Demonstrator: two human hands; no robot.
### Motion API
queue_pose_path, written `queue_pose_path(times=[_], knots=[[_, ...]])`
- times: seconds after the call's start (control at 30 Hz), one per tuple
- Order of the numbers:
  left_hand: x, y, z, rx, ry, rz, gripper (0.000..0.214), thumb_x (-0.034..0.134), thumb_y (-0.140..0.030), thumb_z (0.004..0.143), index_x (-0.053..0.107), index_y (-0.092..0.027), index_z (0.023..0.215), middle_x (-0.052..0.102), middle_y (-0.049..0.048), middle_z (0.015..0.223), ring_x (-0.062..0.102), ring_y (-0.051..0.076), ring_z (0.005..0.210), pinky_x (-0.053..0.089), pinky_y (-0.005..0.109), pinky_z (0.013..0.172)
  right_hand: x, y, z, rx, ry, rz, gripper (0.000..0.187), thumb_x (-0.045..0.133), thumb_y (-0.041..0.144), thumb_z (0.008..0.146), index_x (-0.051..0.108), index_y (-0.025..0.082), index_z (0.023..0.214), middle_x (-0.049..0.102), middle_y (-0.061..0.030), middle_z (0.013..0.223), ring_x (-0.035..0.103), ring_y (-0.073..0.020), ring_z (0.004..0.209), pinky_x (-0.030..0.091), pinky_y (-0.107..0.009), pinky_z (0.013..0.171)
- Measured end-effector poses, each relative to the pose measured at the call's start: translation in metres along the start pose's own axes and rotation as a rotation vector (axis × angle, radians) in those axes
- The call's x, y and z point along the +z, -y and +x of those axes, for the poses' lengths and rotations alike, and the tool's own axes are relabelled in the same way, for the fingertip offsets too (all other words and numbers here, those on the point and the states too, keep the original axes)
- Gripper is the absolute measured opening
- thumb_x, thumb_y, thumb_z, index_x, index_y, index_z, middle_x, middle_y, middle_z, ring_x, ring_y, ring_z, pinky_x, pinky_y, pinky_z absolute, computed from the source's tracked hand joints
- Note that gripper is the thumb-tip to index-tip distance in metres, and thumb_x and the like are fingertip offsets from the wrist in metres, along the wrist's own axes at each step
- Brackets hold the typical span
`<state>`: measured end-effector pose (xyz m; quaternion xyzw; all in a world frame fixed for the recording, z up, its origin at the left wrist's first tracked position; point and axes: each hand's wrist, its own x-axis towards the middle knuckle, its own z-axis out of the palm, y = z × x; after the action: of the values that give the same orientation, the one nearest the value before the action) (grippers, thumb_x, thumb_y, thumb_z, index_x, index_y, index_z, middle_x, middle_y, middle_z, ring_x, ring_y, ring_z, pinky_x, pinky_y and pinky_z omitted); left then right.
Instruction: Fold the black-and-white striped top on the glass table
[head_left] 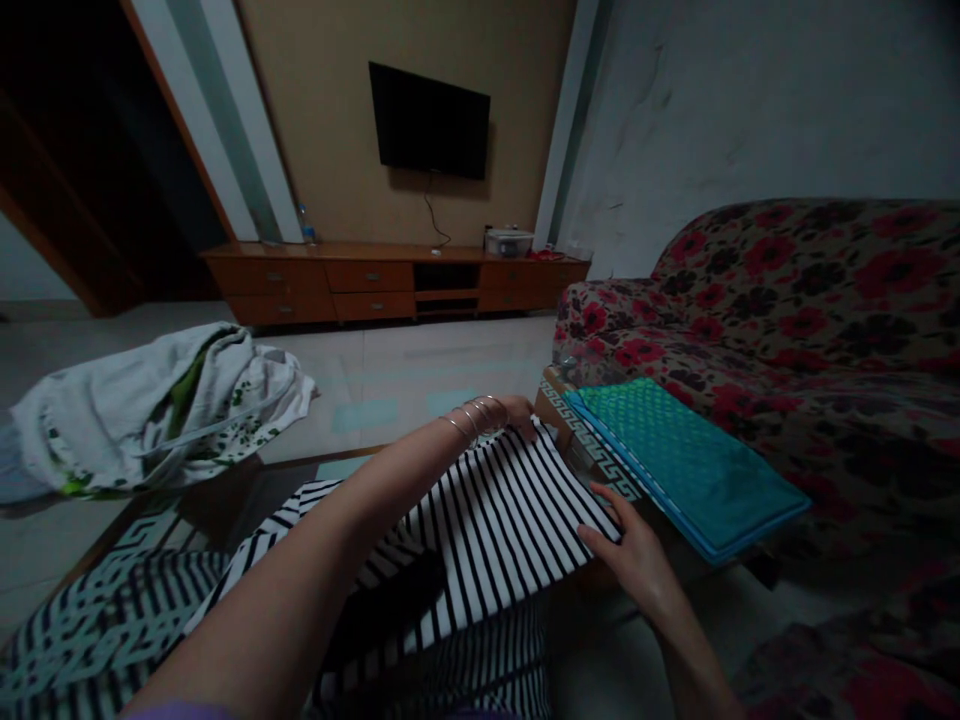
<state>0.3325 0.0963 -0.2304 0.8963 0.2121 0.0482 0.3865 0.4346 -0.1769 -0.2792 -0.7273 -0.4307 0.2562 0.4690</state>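
Observation:
A black-and-white striped shirt [487,530] is spread over the glass table in front of me, with a dark patch along its near side. My left hand [517,412], with several thin bangles at the wrist, reaches across and is closed on the shirt's far edge; its fingertips are partly hidden. At the right edge, my right hand [628,548] pinches the cloth between thumb and fingers. Beyond that hand, a folded teal cloth [690,465] with a green patterned part lies at the table's right end.
White clothing with green leaf prints [172,400] is heaped at the left. The glass table [142,530] has a key-pattern border. A flowered sofa [750,290] stands on the right. Across the floor are a wooden TV cabinet [367,275] and a wall-mounted television [431,120].

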Motion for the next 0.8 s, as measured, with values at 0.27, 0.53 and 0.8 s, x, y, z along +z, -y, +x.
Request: queue_pose_path(times=[0.27,0.53,0.8], knots=[[-0.059,-0.011,-0.028,-0.032,0.18,-0.296,0.024,0.07,-0.011,0.061,0.065,-0.015,0.084,0.065,0.002,0.077,0.059,0.017,0.078,0.046,0.037,0.084,-0.001,0.055,-0.017,-0.061,0.065,0.244,0.064,0.067,0.042,0.074,0.047,0.019,0.13,0.059,-0.014,0.128,0.059,-0.0263,0.114,0.051,-0.041,0.094],[-0.114,-0.029,-0.088,0.096,0.18,-0.477,0.03,0.077,-0.009,0.058,0.064,-0.013,0.084,0.064,-0.0001,0.075,0.058,0.013,0.072,0.045,0.036,0.083,0.01,0.128,-0.041,-0.232,0.143,0.149,0.059,0.068,0.04,0.076,0.052,0.024,0.13,0.058,-0.0109,0.129,0.059,-0.0246,0.113,0.055,-0.035,0.085],[-0.155,-0.038,-0.159,0.151,0.09,-0.397,0.031,0.077,-0.009,0.059,0.067,-0.012,0.088,0.066,0.0006,0.077,0.059,0.012,0.072,0.046,0.032,0.081,0.037,0.176,-0.058,-0.5,0.243,0.038,0.052,0.064,0.036,0.081,0.052,0.026,0.131,0.061,-0.0083,0.121,0.059,-0.0215,0.107,0.054,-0.033,0.084]])
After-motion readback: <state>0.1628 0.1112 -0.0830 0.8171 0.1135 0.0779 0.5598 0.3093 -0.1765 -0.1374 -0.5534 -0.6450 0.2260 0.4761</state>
